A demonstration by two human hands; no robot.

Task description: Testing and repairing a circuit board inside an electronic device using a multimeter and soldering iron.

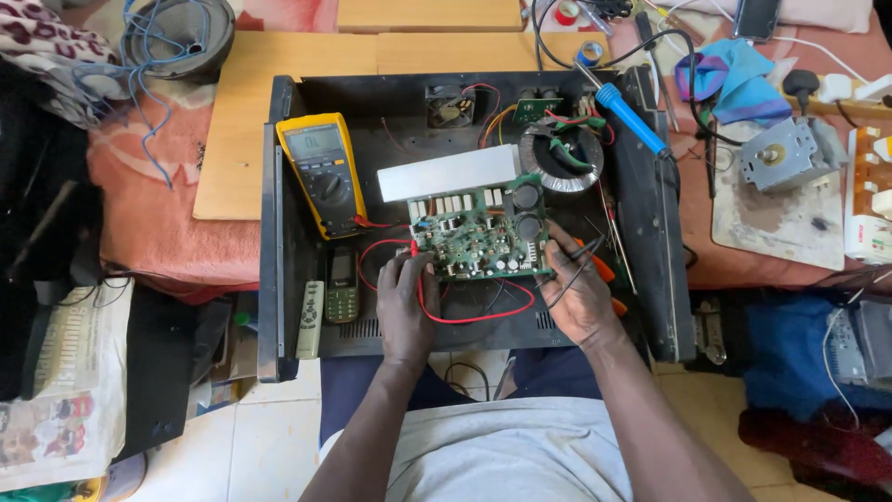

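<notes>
Circuit board (478, 237) inside open amplifier chassis (279, 232), multimeter (323, 172) to its left, toroidal transformer (560, 158) behind-right, mobile phone (342, 284) and remote control (310, 319) front-left.

Bright, even daylight; soft shadows; sharp focus; slight bending at edges.

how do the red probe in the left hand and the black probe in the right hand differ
The red probe stands nearly upright at the left edge of the green circuit board; the black probe lies slanted at its right edge. The left hand pinches the red one from below; the right hand holds the black one across its fingers. The red lead loops wide under the board; the black lead is short. Both touch the board.
</notes>
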